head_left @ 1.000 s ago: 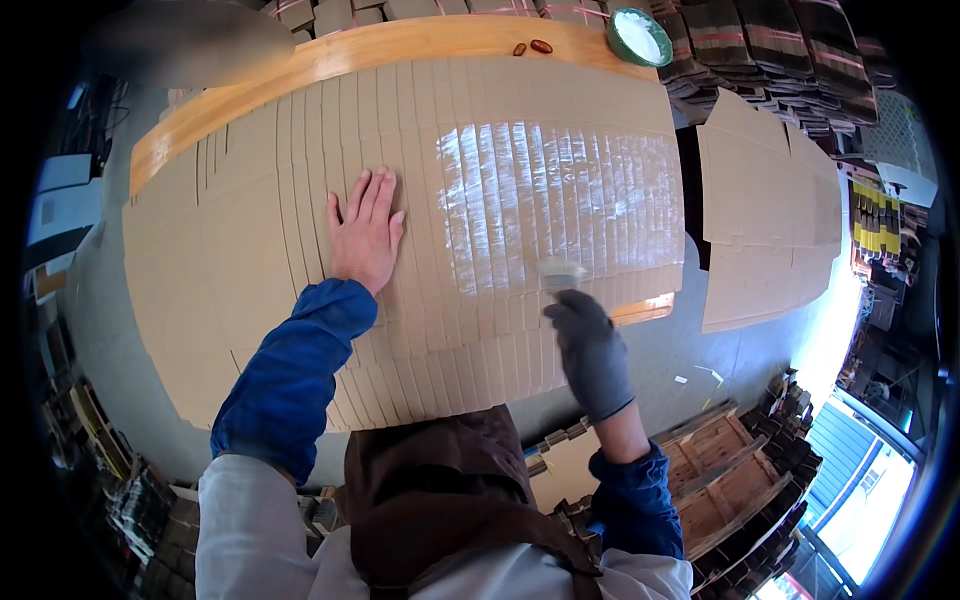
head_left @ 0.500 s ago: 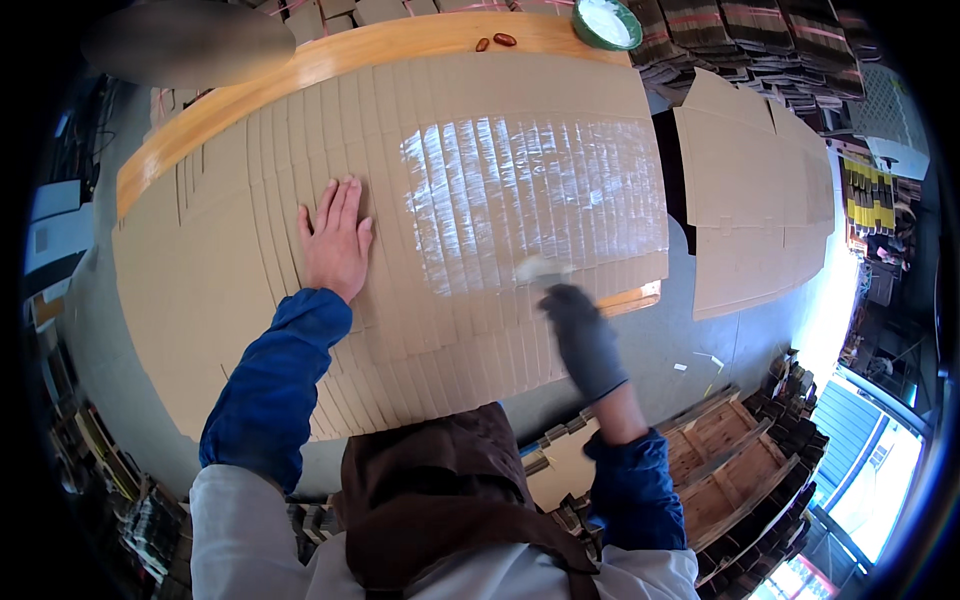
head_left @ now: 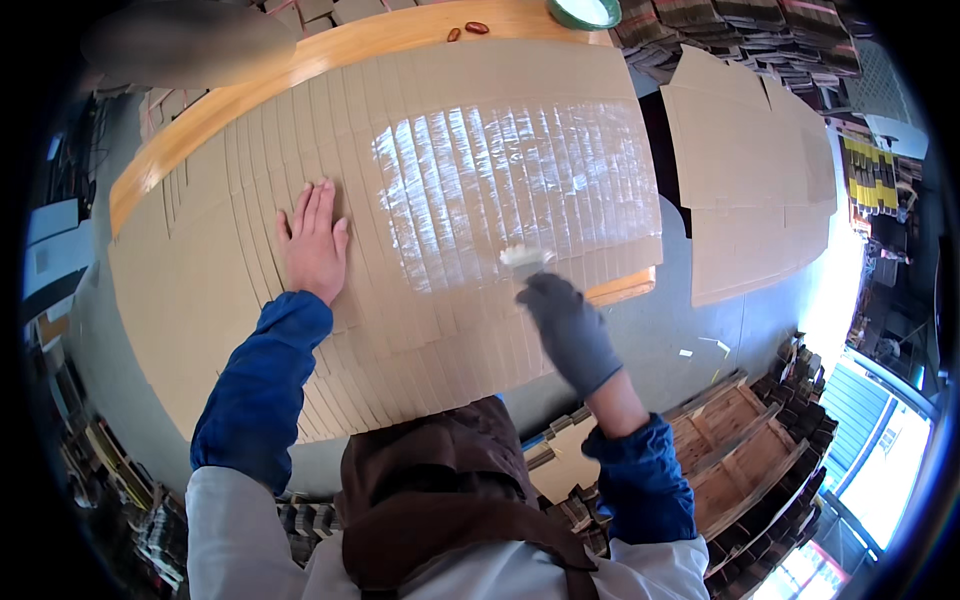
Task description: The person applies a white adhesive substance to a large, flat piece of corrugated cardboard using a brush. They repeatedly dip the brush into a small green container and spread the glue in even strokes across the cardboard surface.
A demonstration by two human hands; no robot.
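Observation:
Overlapping cardboard sheets (head_left: 200, 300) lie fanned in narrow strips across a wooden table. Shiny white wet paste (head_left: 500, 180) coats a broad patch on their right half. My bare left hand (head_left: 315, 248) presses flat on the strips left of that patch, fingers stretched out. In a dark grey glove, my right hand (head_left: 568, 328) is closed round the handle of a brush (head_left: 524, 258). The pale bristles rest at the lower edge of the pasted patch; the glove hides most of the handle.
On the wooden table's (head_left: 380, 32) far edge are a green bowl (head_left: 584, 12) of white paste and two small brown oval things (head_left: 477, 28). More cardboard (head_left: 755, 180) stands to the right. Wooden pallets (head_left: 720, 450) lie at lower right, and stacked cardboard (head_left: 720, 25) at the back.
My right hand has moved the brush slightly left and up along the patch's lower edge. My left hand stays flat on the cardboard. The whole view has shifted a little.

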